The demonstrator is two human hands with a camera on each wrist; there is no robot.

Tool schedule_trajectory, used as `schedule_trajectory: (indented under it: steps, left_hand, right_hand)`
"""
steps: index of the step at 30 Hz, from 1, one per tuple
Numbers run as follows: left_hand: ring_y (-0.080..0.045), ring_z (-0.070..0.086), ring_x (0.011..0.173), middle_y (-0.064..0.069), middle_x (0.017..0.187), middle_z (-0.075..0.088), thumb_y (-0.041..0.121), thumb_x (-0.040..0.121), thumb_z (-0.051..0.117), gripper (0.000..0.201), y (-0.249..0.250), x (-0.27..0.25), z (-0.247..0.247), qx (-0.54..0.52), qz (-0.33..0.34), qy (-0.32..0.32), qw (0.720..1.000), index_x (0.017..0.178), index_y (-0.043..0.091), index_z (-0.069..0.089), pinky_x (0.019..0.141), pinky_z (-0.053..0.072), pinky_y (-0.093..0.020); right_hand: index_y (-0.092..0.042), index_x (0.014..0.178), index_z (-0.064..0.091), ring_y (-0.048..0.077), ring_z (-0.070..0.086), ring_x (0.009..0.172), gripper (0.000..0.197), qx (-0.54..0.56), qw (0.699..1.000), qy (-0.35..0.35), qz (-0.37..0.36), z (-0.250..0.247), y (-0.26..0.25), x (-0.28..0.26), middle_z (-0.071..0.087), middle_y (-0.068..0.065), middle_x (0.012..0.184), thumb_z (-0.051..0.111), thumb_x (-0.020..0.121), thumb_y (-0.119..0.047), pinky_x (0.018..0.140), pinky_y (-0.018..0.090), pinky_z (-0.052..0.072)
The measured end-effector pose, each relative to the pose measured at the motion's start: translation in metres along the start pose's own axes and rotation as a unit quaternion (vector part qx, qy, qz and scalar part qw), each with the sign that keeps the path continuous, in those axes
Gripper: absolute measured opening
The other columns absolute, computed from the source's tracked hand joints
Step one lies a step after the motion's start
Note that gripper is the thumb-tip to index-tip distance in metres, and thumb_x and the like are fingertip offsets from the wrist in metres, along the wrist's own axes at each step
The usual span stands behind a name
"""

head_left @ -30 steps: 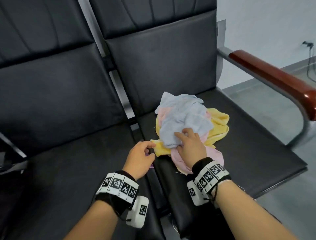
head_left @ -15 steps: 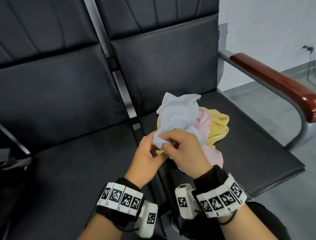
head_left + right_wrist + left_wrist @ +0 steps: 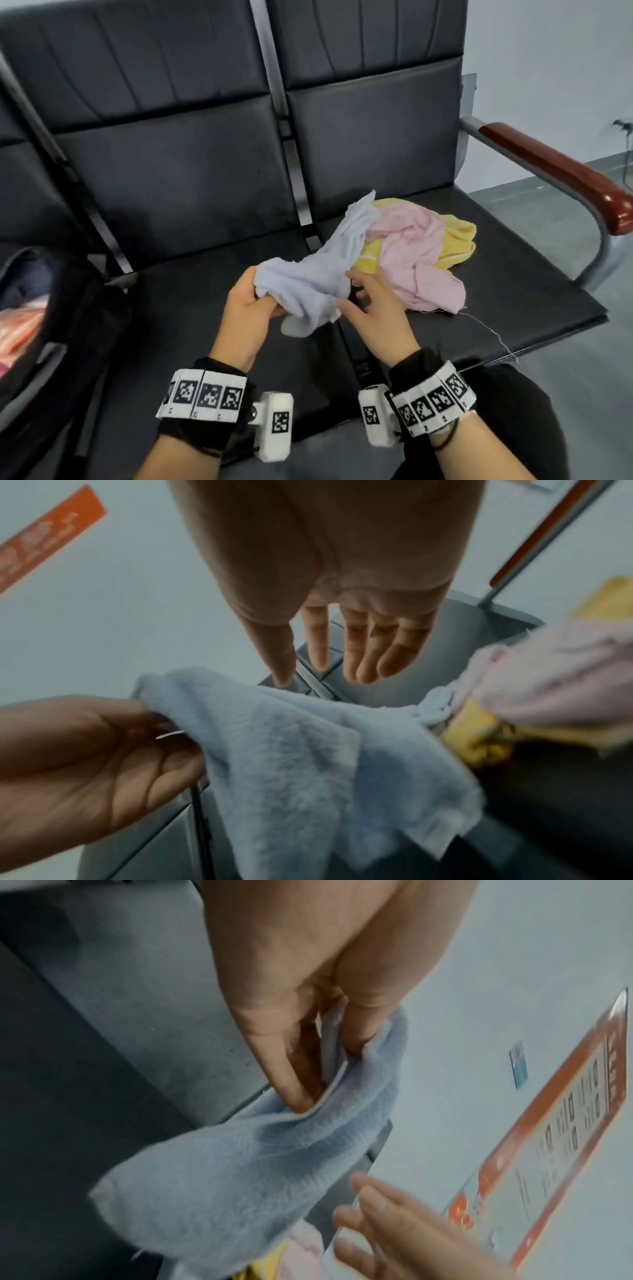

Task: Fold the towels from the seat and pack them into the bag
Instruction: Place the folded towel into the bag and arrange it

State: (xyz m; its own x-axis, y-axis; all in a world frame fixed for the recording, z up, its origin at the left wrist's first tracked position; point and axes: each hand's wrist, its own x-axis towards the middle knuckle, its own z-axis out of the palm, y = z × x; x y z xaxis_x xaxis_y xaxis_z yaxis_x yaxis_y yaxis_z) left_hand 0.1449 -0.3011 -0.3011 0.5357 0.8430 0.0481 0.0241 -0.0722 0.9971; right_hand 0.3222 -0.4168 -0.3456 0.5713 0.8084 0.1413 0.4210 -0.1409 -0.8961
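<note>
A light blue towel [image 3: 315, 274] stretches from the pile toward the gap between two black seats. My left hand [image 3: 255, 301] grips its near end, thumb and fingers pinching the cloth [image 3: 260, 1150]. My right hand [image 3: 363, 298] hovers just right of the towel with fingers spread and straight [image 3: 359, 653], holding nothing. A pink towel [image 3: 414, 260] lies crumpled over a yellow towel [image 3: 455, 240] on the right seat [image 3: 513, 274]. An open dark bag [image 3: 51, 308] sits on the seat at the far left, with coloured cloth inside.
A wood-topped armrest [image 3: 555, 174] borders the right seat. A loose white thread [image 3: 493, 332] trails off that seat's front edge. The middle seat [image 3: 178, 308] lies between the bag and the pile. Grey floor lies to the right.
The blue towel has been pulled left off the pile, uncovering the pink towel. My right hand has let go of it and opened; my left hand still grips it. The view shifted, revealing the bag.
</note>
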Motion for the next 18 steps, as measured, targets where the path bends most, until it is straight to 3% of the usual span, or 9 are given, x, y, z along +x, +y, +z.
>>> schedule_trajectory:
  steps: [3,5,7,9,11,13,14,16,18]
  left_hand:
    - [-0.031,0.070,0.109,-0.012,0.114,0.073,-0.001,0.095,0.057,0.026,0.010,-0.026,-0.038,-0.036,-0.001,-0.004,0.999,0.116,0.010,0.067,0.088,0.059,-0.049]
    - [-0.035,0.069,0.110,-0.017,0.115,0.072,-0.003,0.096,0.053,0.026,0.015,-0.042,-0.061,-0.050,-0.002,0.000,0.999,0.117,0.005,0.065,0.089,0.058,-0.052]
    - [-0.037,0.069,0.110,-0.018,0.115,0.072,-0.004,0.098,0.050,0.025,0.017,-0.058,-0.084,-0.050,-0.004,0.017,0.999,0.117,0.004,0.064,0.088,0.057,-0.052]
    - [-0.035,0.070,0.107,-0.016,0.114,0.072,-0.004,0.098,0.050,0.026,0.016,-0.074,-0.104,-0.045,-0.002,0.033,0.998,0.117,0.005,0.064,0.084,0.059,-0.047]
    - [-0.029,0.072,0.104,-0.013,0.112,0.074,-0.003,0.098,0.051,0.026,0.013,-0.089,-0.120,-0.045,-0.004,0.040,0.998,0.114,0.010,0.067,0.080,0.061,-0.039]
    - [-0.026,0.072,0.102,-0.010,0.109,0.075,0.000,0.099,0.052,0.026,0.010,-0.101,-0.133,-0.052,-0.015,0.052,0.997,0.110,0.015,0.069,0.077,0.059,-0.032]
    - [-0.025,0.072,0.102,-0.009,0.109,0.075,0.002,0.099,0.052,0.024,0.008,-0.107,-0.140,-0.052,-0.020,0.055,0.997,0.111,0.014,0.069,0.077,0.058,-0.031]
    - [-0.025,0.072,0.101,-0.010,0.108,0.075,0.004,0.099,0.055,0.019,0.005,-0.115,-0.152,-0.038,-0.019,0.062,0.997,0.111,0.012,0.068,0.077,0.057,-0.031]
    - [-0.023,0.073,0.099,-0.009,0.107,0.075,0.011,0.096,0.059,0.016,0.001,-0.119,-0.164,-0.030,-0.021,0.075,0.996,0.109,0.012,0.068,0.075,0.057,-0.030]
  right_hand:
    - [-0.040,0.134,0.047,-0.016,0.053,0.101,0.048,0.108,0.991,-0.018,0.080,0.026,-0.007,-0.012,0.051,-0.022,0.120,0.065,0.093,-0.022,0.082,0.001,0.037]
    - [-0.030,0.148,0.038,-0.002,0.047,0.123,0.057,0.158,0.974,-0.071,0.145,0.048,-0.009,-0.018,0.046,-0.014,0.134,0.061,0.097,-0.028,0.099,0.015,0.037]
    - [-0.022,0.153,0.031,0.008,0.043,0.132,0.063,0.168,0.959,-0.133,0.187,0.075,-0.013,-0.025,0.045,-0.003,0.146,0.059,0.098,-0.032,0.110,0.029,0.035]
    - [-0.019,0.154,0.029,0.010,0.043,0.131,0.063,0.184,0.941,-0.188,0.213,0.104,-0.019,-0.032,0.045,0.001,0.149,0.056,0.099,-0.035,0.107,0.029,0.036]
    - [-0.015,0.152,0.034,0.005,0.047,0.125,0.059,0.199,0.930,-0.216,0.221,0.133,-0.027,-0.040,0.048,-0.003,0.145,0.055,0.100,-0.033,0.100,0.023,0.037]
    - [-0.010,0.137,0.052,0.005,0.060,0.105,0.040,0.230,0.916,-0.242,0.223,0.159,-0.034,-0.049,0.064,-0.002,0.127,0.054,0.101,-0.027,0.090,0.022,0.045]
    - [-0.007,0.124,0.061,0.012,0.063,0.093,0.029,0.246,0.907,-0.259,0.224,0.170,-0.037,-0.054,0.070,0.004,0.113,0.055,0.101,-0.023,0.083,0.026,0.048]
    - [-0.008,0.097,0.072,0.020,0.062,0.077,0.013,0.263,0.900,-0.272,0.216,0.181,-0.044,-0.061,0.072,0.007,0.087,0.060,0.096,-0.012,0.068,0.030,0.048]
    - [-0.012,0.078,0.073,0.019,0.061,0.074,0.017,0.252,0.917,-0.248,0.187,0.179,-0.050,-0.059,0.070,0.004,0.078,0.064,0.090,-0.005,0.067,0.028,0.048]
